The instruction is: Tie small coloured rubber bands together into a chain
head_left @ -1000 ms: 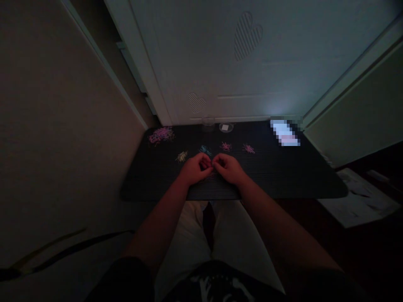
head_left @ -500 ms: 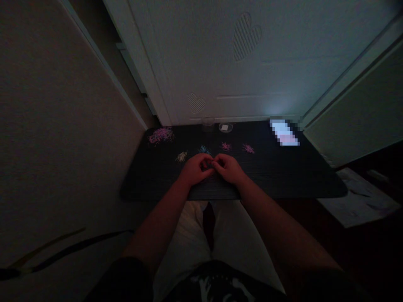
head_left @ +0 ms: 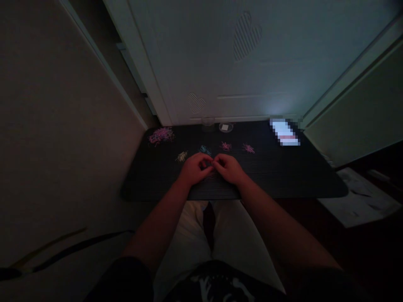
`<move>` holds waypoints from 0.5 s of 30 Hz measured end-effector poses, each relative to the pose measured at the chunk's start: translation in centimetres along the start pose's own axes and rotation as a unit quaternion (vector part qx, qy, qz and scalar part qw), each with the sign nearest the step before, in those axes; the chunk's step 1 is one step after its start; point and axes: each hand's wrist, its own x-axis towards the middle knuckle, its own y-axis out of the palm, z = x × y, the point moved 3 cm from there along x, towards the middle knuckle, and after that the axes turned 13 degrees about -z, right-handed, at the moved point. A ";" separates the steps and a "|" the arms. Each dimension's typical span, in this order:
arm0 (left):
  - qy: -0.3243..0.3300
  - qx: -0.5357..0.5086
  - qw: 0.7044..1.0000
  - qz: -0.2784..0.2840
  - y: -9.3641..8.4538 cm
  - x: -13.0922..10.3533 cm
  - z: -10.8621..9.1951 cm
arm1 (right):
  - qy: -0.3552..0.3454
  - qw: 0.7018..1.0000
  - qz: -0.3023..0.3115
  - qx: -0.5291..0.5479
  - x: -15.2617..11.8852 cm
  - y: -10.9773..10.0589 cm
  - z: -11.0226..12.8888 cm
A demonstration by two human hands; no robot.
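My left hand point(head_left: 195, 168) and my right hand point(head_left: 228, 167) meet fingertip to fingertip over the dark table point(head_left: 283, 176). Thumb and fingers of each are pinched together; whatever they hold is too small and dim to make out. Just beyond the hands lies a small pile of blue thin strands point(head_left: 204, 149). A cream-coloured pile point(head_left: 181, 156) sits left of it, and two pink piles, one nearer point(head_left: 226, 146) and one farther right point(head_left: 248, 148), lie to its right. Something faint and reddish shows on the table below my fingers.
A larger mixed heap of pink and purplish strands point(head_left: 161, 135) lies at the back left. A clear cup point(head_left: 208, 123) and a round clear lid with a white label point(head_left: 225, 127) stand by the white door point(head_left: 201, 54). At the back right glows a pixelated screen point(head_left: 285, 132).
Both hands stay nearly in place, with only a slight shift of the fingers. The piles on the table look the same.
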 end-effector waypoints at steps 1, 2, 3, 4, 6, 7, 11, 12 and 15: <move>-0.001 0.001 1.000 0.001 0.0 0.0 0.0 | 0.001 1.000 0.000 0.001 0.0 0.0 0.0; -0.002 0.003 1.000 0.003 0.0 0.0 0.1 | 0.003 1.000 0.001 0.002 0.0 0.0 -0.1; -0.003 0.004 1.000 0.004 0.0 0.0 0.1 | 0.004 1.000 0.002 0.003 0.0 0.0 -0.1; -0.004 0.004 1.000 0.004 0.0 0.0 0.1 | 0.005 1.000 0.004 0.004 0.0 0.0 -0.1; -0.004 0.002 1.000 0.005 0.0 0.0 0.1 | 0.006 1.000 0.006 0.007 0.0 0.0 -0.2; -0.002 0.002 1.000 0.007 0.0 0.0 0.1 | 0.005 1.000 0.006 0.007 0.0 0.1 -0.2; -0.005 0.006 1.000 0.017 0.0 0.0 0.1 | 0.003 1.000 0.006 0.001 0.0 0.0 -0.2; -0.007 0.009 1.000 0.019 0.1 0.0 0.1 | 0.003 1.000 0.007 0.000 0.0 0.0 -0.2; -0.008 0.014 1.000 0.017 0.1 0.0 0.1 | 0.007 1.000 0.008 -0.002 0.0 0.0 -0.2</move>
